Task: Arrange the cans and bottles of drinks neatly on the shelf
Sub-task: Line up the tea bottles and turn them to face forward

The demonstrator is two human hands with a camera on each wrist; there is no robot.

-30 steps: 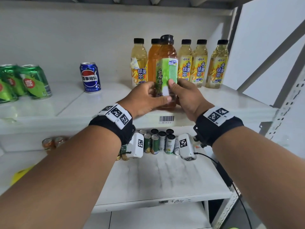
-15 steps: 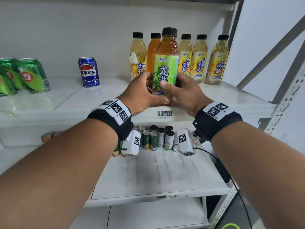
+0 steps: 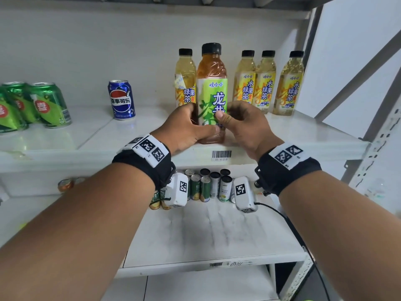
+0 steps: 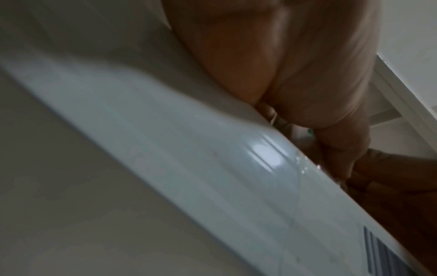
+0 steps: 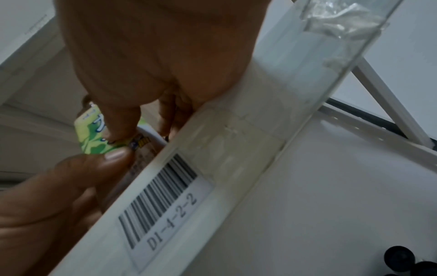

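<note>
An amber tea bottle (image 3: 211, 83) with a green label and black cap stands upright at the front edge of the upper shelf (image 3: 293, 135). My left hand (image 3: 191, 124) wraps its lower left side, thumb across the front. My right hand (image 3: 230, 118) pinches the label from the right; in the right wrist view its thumb (image 5: 113, 119) presses the green label (image 5: 94, 142). Behind stand several yellow-labelled tea bottles (image 3: 263, 83). The left wrist view gives only my palm (image 4: 283, 65) over the shelf lip (image 4: 212, 158).
A blue Pepsi can (image 3: 121, 99) stands left of the bottles, and green cans (image 3: 50, 105) lean at the far left. On the lower shelf (image 3: 217, 240) several small cans (image 3: 208, 185) cluster at the back. A diagonal brace (image 3: 358, 83) borders the right side.
The bottle has been turned so its label faces me, and it has come down to stand on the shelf's front edge. Both hands stayed on it.
</note>
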